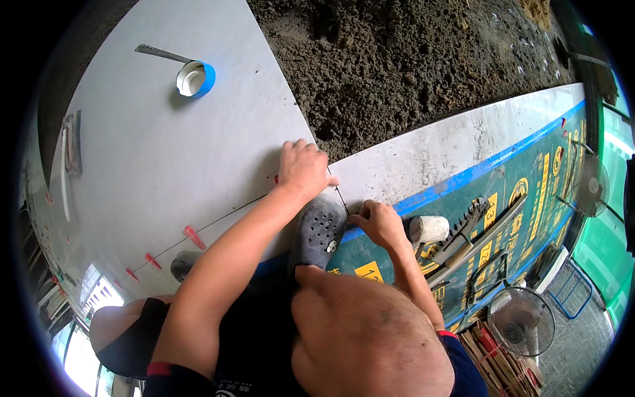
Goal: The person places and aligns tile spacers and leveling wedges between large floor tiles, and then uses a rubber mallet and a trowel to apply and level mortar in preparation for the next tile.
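My left hand lies on the big pale floor tile, at its corner beside the bare mortar. Its fingers rest on the tile and the thumb sticks out over the joint. A red levelling wedge shows partly behind that hand. My right hand is at the near end of the joint, by the narrower pale tile strip. Its fingers are curled with thumb and forefinger close together; anything between them is too small to make out. My grey clog stands on the tile between both hands.
Rough dark mortar fills the far side. A blue tape roll and a steel ruler lie on the tile; red wedges line its near joint. A white-headed mallet, a notched trowel and a fan are to the right.
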`<state>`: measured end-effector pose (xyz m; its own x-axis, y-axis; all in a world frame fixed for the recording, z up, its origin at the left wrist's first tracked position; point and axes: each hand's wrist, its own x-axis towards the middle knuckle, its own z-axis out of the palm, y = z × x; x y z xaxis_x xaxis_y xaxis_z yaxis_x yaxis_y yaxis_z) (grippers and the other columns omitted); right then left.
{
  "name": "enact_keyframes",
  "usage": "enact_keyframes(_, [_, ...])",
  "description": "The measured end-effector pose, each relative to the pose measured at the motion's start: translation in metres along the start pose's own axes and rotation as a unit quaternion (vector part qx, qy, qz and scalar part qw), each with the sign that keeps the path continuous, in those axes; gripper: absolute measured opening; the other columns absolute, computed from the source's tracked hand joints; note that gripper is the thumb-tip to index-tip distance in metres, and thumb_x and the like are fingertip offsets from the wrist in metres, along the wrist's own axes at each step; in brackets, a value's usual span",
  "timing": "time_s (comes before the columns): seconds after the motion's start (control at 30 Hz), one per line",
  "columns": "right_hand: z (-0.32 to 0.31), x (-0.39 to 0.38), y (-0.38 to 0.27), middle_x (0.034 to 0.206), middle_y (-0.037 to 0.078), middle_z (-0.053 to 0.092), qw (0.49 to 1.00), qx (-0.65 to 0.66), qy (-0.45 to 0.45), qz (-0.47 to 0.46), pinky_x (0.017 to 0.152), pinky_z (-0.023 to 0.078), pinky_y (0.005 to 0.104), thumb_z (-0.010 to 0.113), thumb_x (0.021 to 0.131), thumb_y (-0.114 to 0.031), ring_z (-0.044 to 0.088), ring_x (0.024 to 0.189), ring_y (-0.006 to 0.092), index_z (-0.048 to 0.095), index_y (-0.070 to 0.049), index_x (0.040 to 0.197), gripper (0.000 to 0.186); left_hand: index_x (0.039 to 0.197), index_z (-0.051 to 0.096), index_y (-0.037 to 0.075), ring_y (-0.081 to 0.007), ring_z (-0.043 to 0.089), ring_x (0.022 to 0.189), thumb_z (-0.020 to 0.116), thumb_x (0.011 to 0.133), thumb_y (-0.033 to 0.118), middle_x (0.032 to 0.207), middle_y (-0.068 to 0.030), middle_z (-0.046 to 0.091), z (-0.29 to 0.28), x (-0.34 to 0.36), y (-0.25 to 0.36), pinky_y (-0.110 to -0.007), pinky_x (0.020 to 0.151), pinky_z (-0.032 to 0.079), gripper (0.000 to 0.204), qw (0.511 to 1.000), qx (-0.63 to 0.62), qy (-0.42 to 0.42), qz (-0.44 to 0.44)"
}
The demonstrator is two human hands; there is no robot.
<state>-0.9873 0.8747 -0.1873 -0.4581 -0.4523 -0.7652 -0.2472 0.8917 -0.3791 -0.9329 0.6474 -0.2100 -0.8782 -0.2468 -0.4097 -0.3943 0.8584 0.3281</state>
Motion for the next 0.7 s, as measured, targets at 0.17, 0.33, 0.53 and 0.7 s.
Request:
enact_keyframes(0.17, [0.000, 0.005, -0.010, 0.080, 0.022, 0.071, 0.999, -0.009, 0.039, 0.012, 0.076, 0.055, 0.0500, 0.070, 0.089, -0.044, 0.071, 0.083, 0.0406, 0.072, -0.003, 0.084, 0.041, 0.083, 0.074, 0.011, -0.0279, 0.064, 0.095, 0.062, 0.095, 0.049, 0.091, -0.0090, 0.070, -0.035, 0.051, -0.010, -0.048, 0.086, 0.047, 0.042, 0.987, -0.050, 0.144, -0.042])
enact_keyframes(0.33, [-0.010, 0.023, -0.033, 0.083, 0.023, 0.072, 0.995, -0.090, 0.010, -0.029, 0.078, 0.057, 0.0511, 0.067, 0.091, -0.047, 0.071, 0.084, 0.0417, 0.073, -0.002, 0.083, 0.046, 0.076, 0.065, 0.002, -0.0390, 0.061, 0.087, 0.071, 0.090, 0.031, 0.087, -0.0177, 0.065, -0.047, 0.037, -0.078, -0.050, 0.079, 0.049, 0.032, 0.972, -0.100, 0.212, 0.014])
enact_keyframes(0.53, [-0.013, 0.064, -0.062, 0.078, 0.024, 0.071, 0.983, -0.095, 0.151, -0.038, 0.074, 0.056, 0.0541, 0.060, 0.096, -0.050, 0.070, 0.077, 0.0445, 0.072, -0.004, 0.077, 0.051, 0.078, 0.070, 0.005, -0.0348, 0.063, 0.090, 0.081, 0.078, 0.040, 0.089, -0.0140, 0.067, -0.034, -0.011, -0.080, -0.047, 0.080, 0.050, 0.037, 0.998, -0.052, -0.029, 0.021])
enact_keyframes(0.7, [-0.041, 0.081, -0.063, 0.072, 0.025, 0.065, 0.956, 0.102, 0.275, -0.014, 0.065, 0.049, 0.0537, 0.055, 0.100, -0.052, 0.063, 0.070, 0.0482, 0.069, -0.003, 0.077, 0.056, 0.081, 0.073, 0.008, -0.0291, 0.067, 0.091, 0.083, 0.073, 0.049, 0.090, -0.0099, 0.070, -0.026, -0.006, -0.051, -0.044, 0.079, 0.051, 0.043, 0.991, 0.089, -0.092, 0.045])
